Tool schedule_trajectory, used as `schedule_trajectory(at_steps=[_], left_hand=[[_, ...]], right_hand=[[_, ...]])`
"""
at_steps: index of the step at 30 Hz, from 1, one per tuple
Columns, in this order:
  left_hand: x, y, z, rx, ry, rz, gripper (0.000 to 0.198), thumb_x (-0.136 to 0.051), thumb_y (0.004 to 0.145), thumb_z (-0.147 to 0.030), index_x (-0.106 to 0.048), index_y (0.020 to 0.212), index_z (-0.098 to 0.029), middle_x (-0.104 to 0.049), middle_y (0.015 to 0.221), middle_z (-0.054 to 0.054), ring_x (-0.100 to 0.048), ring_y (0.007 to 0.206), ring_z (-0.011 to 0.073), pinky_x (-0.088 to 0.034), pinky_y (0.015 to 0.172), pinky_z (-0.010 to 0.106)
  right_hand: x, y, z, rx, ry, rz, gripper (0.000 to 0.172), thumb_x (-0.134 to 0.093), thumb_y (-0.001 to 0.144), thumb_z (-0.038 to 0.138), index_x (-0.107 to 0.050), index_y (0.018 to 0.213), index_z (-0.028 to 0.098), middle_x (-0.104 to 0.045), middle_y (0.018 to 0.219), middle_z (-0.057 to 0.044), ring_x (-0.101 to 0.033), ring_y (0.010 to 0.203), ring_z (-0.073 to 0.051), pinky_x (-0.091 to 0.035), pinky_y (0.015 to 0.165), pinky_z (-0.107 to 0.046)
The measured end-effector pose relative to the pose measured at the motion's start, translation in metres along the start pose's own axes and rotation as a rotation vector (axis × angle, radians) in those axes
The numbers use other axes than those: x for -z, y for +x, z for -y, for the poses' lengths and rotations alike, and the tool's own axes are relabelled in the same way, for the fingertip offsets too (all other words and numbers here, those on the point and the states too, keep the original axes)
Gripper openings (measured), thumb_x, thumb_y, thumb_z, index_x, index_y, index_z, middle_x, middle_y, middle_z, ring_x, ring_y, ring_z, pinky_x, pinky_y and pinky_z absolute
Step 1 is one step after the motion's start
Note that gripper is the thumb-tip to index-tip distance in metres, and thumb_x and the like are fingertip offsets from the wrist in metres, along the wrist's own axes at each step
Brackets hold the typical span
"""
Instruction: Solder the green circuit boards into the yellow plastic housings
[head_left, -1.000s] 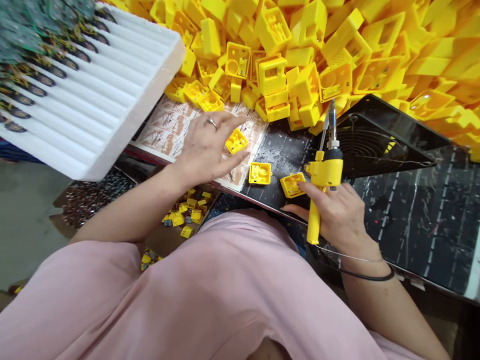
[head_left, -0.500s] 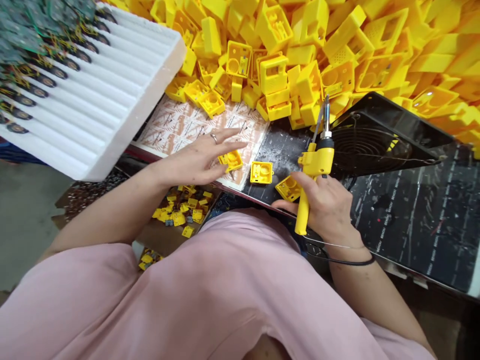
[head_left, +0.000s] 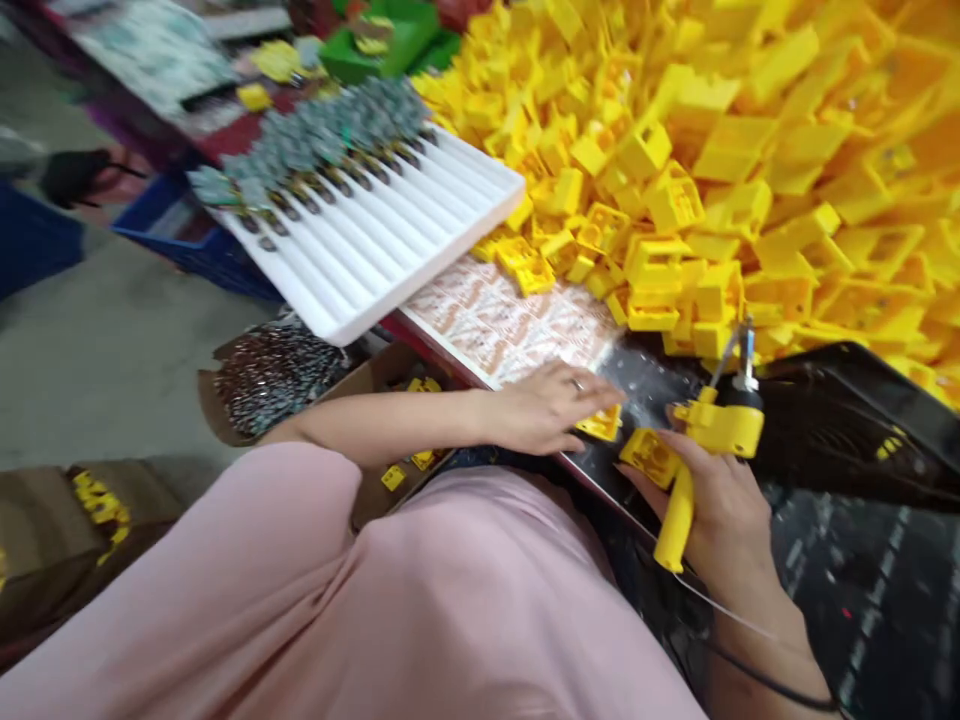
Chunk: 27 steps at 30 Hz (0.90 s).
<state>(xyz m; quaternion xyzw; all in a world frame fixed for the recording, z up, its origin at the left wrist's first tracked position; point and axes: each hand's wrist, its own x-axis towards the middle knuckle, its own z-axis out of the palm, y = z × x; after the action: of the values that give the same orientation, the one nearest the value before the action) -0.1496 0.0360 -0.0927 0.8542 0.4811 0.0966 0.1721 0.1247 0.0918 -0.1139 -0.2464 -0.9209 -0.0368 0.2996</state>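
Note:
My right hand [head_left: 724, 510] is closed around the yellow handle of a soldering iron [head_left: 716, 430]; its metal tip and a thin feed tube point up and away. A small yellow plastic case [head_left: 649, 457] sits between the thumb and finger of that same hand, at the table's front edge. My left hand [head_left: 551, 408] lies palm down with its fingers stretched out, a ring on one of them. Its fingertips rest at another small yellow case [head_left: 601, 422], partly covered by them. Whether more cases lie beneath the left hand is hidden.
A large heap of yellow cases [head_left: 675, 190] fills the back. At left, a white foam tray [head_left: 390, 250] bears wired grey parts [head_left: 337, 125]. A black fan [head_left: 855, 430] stands right of the iron. Below the table edge is a cardboard box [head_left: 375, 500] with yellow pieces.
The view has swung left, showing more floor and tray. My left hand has moved right toward the right hand. The three separate cases now show as two, closer together.

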Motion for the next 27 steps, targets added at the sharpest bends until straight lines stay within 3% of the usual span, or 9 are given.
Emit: schedule_trajectory(at_steps=[4,8,10,13,15,18,20,22,27], left_hand=[[-0.004,0.018,-0.014,0.005,-0.029,0.058,0.063,-0.057,0.106,-0.032,-0.042,0.164,-0.011,-0.053,0.163,0.015,-0.057,0.141,0.0294,-0.045,0.12,0.048],[0.019,-0.003,-0.001,-0.024,0.068,-0.153,0.07,-0.058,0.104,-0.049,-0.045,0.162,-0.012,-0.047,0.166,0.02,-0.048,0.151,0.0339,-0.044,0.122,0.054],[0.046,-0.026,0.028,0.045,0.123,-0.291,0.06,-0.056,0.105,-0.043,-0.052,0.157,-0.013,-0.06,0.153,0.018,-0.056,0.142,0.0302,-0.046,0.121,0.048],[0.107,-0.06,0.099,0.348,0.248,-0.435,0.047,-0.056,0.101,-0.031,-0.061,0.146,-0.017,-0.068,0.141,0.013,-0.059,0.132,0.0299,-0.048,0.116,0.051],[0.15,-0.073,0.156,0.644,0.325,-0.502,0.051,-0.067,0.092,-0.024,-0.063,0.143,-0.018,-0.061,0.149,0.01,-0.046,0.142,0.0334,-0.037,0.123,0.055],[0.198,-0.074,0.231,1.037,0.329,-0.606,0.055,-0.073,0.087,-0.021,-0.062,0.141,-0.016,-0.056,0.15,0.007,-0.032,0.14,0.029,-0.025,0.127,0.053],[0.21,-0.067,0.264,1.18,0.293,-0.606,0.06,-0.074,0.089,-0.03,-0.057,0.144,-0.016,-0.056,0.146,0.005,-0.029,0.133,0.0255,-0.021,0.125,0.052],[0.209,-0.06,0.282,1.214,0.289,-0.576,0.065,-0.073,0.091,-0.041,-0.052,0.147,-0.016,-0.054,0.145,0.005,-0.027,0.129,0.0248,-0.02,0.122,0.051],[0.19,-0.067,0.284,1.058,0.376,-0.556,0.067,-0.053,0.099,-0.057,-0.045,0.148,-0.013,-0.041,0.157,0.008,-0.022,0.135,0.0254,-0.014,0.123,0.052]], right_hand=[[-0.013,0.002,-0.007,0.126,-0.031,-0.017,0.043,-0.067,0.101,0.033,-0.058,0.141,0.018,-0.069,0.083,-0.002,-0.063,0.069,-0.021,-0.048,0.073,-0.033],[-0.012,0.003,-0.01,0.131,-0.121,-0.121,0.049,-0.064,0.103,0.041,-0.057,0.144,0.014,-0.073,0.086,-0.006,-0.066,0.066,-0.023,-0.047,0.069,-0.036],[-0.009,0.002,-0.009,0.113,-0.112,-0.144,0.056,-0.068,0.101,0.04,-0.054,0.149,0.014,-0.077,0.095,-0.01,-0.069,0.068,-0.025,-0.048,0.066,-0.035],[-0.007,0.001,-0.006,0.11,-0.101,-0.147,0.066,-0.072,0.099,0.037,-0.047,0.157,0.018,-0.08,0.099,-0.01,-0.071,0.067,-0.024,-0.048,0.059,-0.033],[-0.007,0.0,-0.004,0.106,-0.137,-0.161,0.068,-0.072,0.099,0.032,-0.045,0.16,0.02,-0.081,0.1,-0.009,-0.071,0.064,-0.022,-0.047,0.054,-0.031],[-0.009,-0.001,0.0,0.075,-0.222,-0.192,0.073,-0.074,0.098,0.024,-0.042,0.163,0.022,-0.082,0.104,-0.008,-0.069,0.057,-0.019,-0.047,0.049,-0.029],[-0.01,-0.002,0.002,0.045,-0.264,-0.199,0.073,-0.074,0.097,0.023,-0.043,0.163,0.024,-0.083,0.103,-0.007,-0.069,0.056,-0.019,-0.047,0.048,-0.029],[-0.011,-0.001,0.003,0.021,-0.282,-0.204,0.07,-0.072,0.099,0.024,-0.043,0.163,0.025,-0.083,0.099,-0.006,-0.068,0.054,-0.019,-0.045,0.045,-0.028],[-0.01,0.005,0.004,-0.018,-0.23,-0.203,0.075,-0.073,0.097,0.019,-0.041,0.164,0.028,-0.083,0.091,-0.002,-0.061,0.047,-0.014,-0.04,0.045,-0.027]])
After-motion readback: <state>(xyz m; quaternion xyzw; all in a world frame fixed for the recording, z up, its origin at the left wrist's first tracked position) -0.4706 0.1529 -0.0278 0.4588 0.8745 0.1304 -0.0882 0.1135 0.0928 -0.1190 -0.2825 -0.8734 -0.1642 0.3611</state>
